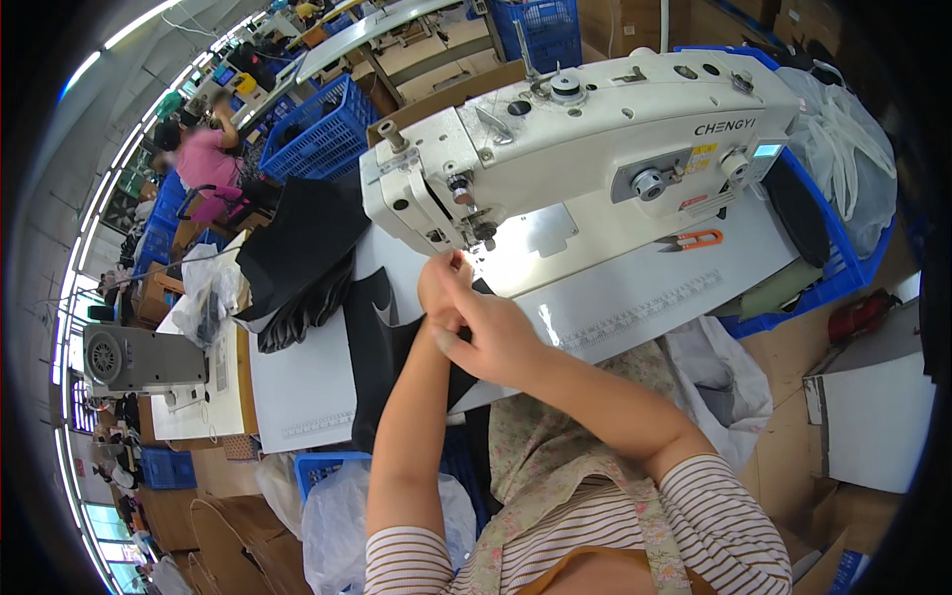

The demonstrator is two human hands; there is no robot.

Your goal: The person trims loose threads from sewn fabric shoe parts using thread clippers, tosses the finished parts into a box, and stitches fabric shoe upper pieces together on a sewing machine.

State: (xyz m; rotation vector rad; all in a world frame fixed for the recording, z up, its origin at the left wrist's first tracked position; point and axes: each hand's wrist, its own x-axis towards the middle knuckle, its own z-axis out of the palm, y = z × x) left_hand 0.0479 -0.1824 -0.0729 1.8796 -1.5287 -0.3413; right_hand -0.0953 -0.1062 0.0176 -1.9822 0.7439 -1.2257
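Note:
Both my hands are together just below the needle area of a white industrial sewing machine (575, 129). My right hand (499, 339) reaches across my left, its thumb and fingers drawn together. My left hand (433, 290) is partly covered by it, with its fingertips closed near the presser foot. What the fingertips hold is too small to see. A black fabric piece (382, 362) lies under and beside my left forearm, running over the table's front edge. The machine's lamp lights the needle plate (540, 230) brightly.
Stacked black fabric pieces (302, 233) lie to the left. Thread snips with an orange handle (708, 238) rest on the white table (635, 288) at right. A blue crate (315, 129) stands behind, and a plastic bag (843, 149) at far right. A person in pink (206, 159) sits beyond.

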